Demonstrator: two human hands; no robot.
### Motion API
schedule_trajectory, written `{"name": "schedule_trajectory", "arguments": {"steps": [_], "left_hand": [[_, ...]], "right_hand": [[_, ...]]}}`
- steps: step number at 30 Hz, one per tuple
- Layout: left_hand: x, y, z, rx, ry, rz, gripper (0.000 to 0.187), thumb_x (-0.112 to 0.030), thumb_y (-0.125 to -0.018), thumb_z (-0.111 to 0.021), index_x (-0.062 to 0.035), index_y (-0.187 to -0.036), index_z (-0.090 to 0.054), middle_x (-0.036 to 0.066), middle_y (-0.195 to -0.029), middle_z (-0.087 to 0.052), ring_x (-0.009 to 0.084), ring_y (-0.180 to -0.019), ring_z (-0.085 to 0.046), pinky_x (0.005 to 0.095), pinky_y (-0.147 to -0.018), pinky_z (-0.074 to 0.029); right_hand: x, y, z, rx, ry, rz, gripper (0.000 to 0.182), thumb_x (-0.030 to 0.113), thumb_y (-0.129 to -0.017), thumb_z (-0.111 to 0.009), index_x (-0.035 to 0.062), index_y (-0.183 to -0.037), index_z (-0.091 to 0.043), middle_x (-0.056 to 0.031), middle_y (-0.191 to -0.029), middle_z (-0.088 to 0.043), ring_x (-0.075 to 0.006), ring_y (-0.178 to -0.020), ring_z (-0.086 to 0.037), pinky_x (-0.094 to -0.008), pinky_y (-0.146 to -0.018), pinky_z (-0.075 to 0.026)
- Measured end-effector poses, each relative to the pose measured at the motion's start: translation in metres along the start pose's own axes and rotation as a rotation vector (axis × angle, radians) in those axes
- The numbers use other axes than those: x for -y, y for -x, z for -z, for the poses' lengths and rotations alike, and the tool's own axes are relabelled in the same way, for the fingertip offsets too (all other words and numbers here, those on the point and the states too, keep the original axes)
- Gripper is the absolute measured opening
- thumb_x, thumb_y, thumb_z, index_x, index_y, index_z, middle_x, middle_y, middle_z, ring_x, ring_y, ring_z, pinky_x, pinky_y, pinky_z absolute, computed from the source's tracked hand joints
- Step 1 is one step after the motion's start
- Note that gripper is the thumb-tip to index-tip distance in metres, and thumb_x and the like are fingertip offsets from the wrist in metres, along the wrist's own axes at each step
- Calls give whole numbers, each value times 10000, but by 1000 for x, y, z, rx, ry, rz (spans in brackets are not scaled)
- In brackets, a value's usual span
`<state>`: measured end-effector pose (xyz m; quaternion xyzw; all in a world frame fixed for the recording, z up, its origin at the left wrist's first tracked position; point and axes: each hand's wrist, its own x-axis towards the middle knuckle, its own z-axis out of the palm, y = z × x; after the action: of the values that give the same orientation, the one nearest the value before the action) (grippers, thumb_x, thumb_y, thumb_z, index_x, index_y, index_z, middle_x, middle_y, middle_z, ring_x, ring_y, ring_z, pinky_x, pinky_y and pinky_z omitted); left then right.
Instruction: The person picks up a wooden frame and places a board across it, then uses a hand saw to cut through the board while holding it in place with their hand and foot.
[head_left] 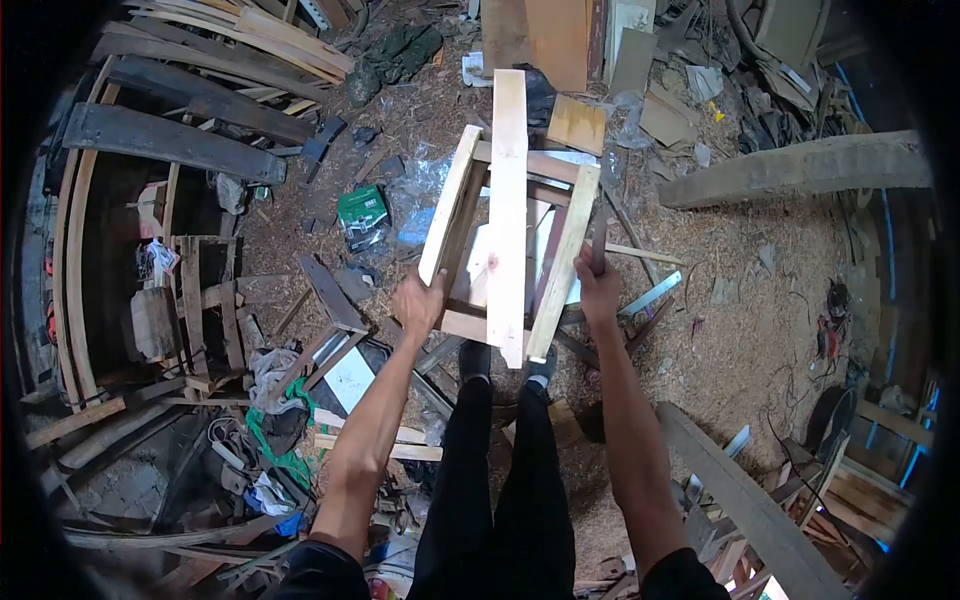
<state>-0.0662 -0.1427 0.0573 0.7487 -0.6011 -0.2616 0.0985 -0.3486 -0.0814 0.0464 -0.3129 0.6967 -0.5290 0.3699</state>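
A wooden frame of pale and darker bars [450,205] is held out in front of me, above the littered ground. Lengthwise over its middle lies a long pale plank [508,200], reaching past both ends. My left hand [418,302] is closed around the near left corner of the frame. On the opposite side, my right hand [599,288] grips the frame's right side, where a dark wooden bar [599,232] shows above the fingers. The undersides of the frame and some fingertips are hidden.
Wood shavings [725,330] cover the ground. A green box [363,218] lies ahead to the left. Stacked dark boards [175,140] fill the left, a thick curved beam [800,168] the right. Another beam [745,500] slants at lower right. Scraps surround my feet.
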Motion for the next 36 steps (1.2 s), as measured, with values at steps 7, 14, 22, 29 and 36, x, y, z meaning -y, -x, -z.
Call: {"name": "schedule_trajectory", "arguments": {"steps": [7,14,22,29,36], "left_hand": [[7,-4,-9,-52,26,-77,484,-396,-774,-646,56,-937,-590,275,-756,-623,430,-759,-619,484,-708,-477],[-39,-54,-7,69,48,-388,406,-378,-776,-628,-25,-977,-611,244,-828,-635,401,-795,-616,481,-720,-476],[-67,-103,-22,283,-128,-546,399,-390,-763,-639,-27,-908,-558,214,-767,-629,412,-763,-604,480,-683,-465],[-48,-67,-22,-255,-21,-679,342,-260,-753,-660,-3,-946,-541,204,-1019,-561,339,-1016,-501,429,-883,-387],[-25,69,-51,-299,253,382,373,-288,-916,-433,50,-867,-583,268,-845,-587,442,-806,-558,495,-743,-420]], "right_hand": [[8,3,-1,-152,-152,-258,253,149,-813,-658,-32,-989,-647,-39,-833,-639,-96,-773,-583,-247,-645,-440],[0,9,30,-243,-197,-304,303,151,-798,-690,-86,-976,-625,-84,-885,-641,-153,-756,-570,-284,-694,-442],[10,42,23,-279,-89,-419,344,118,-816,-665,-97,-1068,-573,-112,-997,-617,-179,-886,-582,-297,-773,-453],[-3,48,19,-220,-92,-435,391,99,-817,-660,-88,-1135,-528,-118,-1023,-604,-182,-903,-575,-283,-815,-441],[2,55,22,-194,-147,-415,387,131,-837,-647,-78,-1145,-541,-117,-1014,-604,-186,-867,-558,-307,-767,-434]]}}
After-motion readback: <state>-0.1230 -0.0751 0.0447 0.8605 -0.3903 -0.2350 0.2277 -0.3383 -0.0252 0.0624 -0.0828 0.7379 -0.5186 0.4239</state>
